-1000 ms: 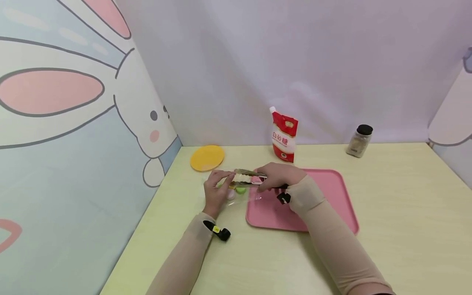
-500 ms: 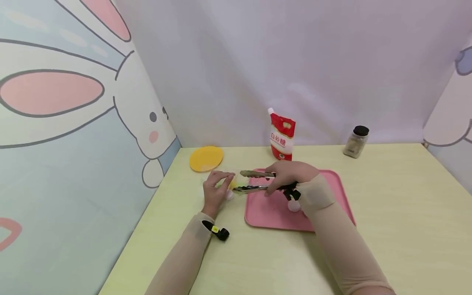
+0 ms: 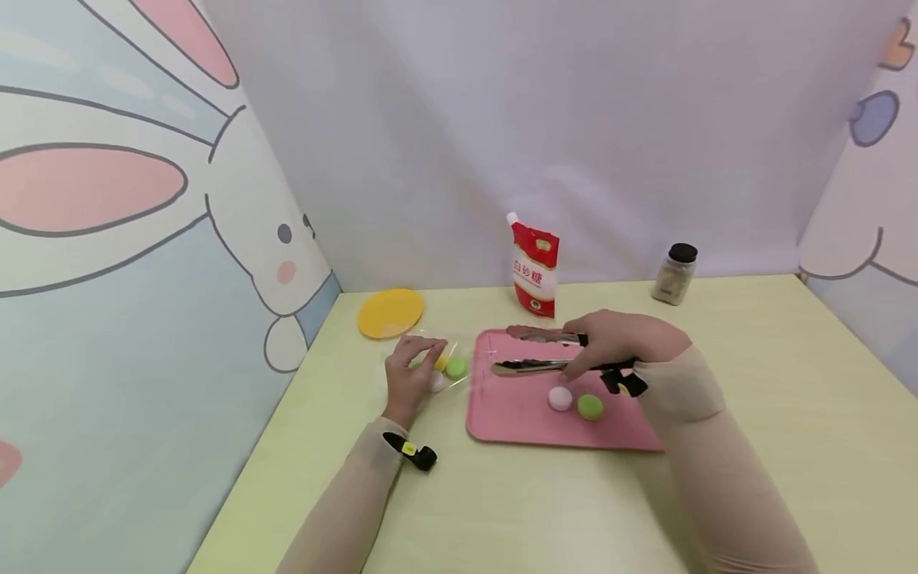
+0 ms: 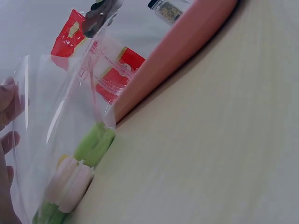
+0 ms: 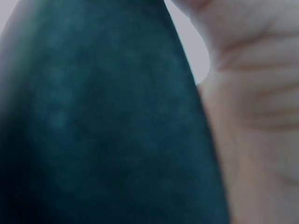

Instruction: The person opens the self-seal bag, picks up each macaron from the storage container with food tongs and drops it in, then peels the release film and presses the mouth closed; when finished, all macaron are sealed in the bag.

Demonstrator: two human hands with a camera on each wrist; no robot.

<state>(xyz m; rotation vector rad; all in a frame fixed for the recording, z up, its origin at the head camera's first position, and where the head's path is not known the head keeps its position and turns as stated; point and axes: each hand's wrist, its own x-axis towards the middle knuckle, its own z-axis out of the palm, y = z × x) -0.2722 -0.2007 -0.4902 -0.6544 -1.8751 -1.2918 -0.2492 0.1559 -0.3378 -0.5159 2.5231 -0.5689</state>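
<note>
My left hand pinches the edge of a clear plastic bag left of the pink tray. Inside the bag lie several macarons, among them a green macaron and a pale pink macaron. Above the pink tray, my right hand grips metal tongs, whose arms are spread apart with nothing between them. On the tray rest a pale pink macaron and a green macaron, side by side. The right wrist view is mostly filled by a dark, blurred handle against the palm.
A yellow plate lies behind the bag at the table's left. Near the back wall stand a red and white sugar pouch and, farther right, a jar with a black lid.
My right hand has drawn the tongs rightward, away from the bag and over the tray, and their arms have spread. Two macarons on the tray have come into sight. The left hand stays at the bag.
</note>
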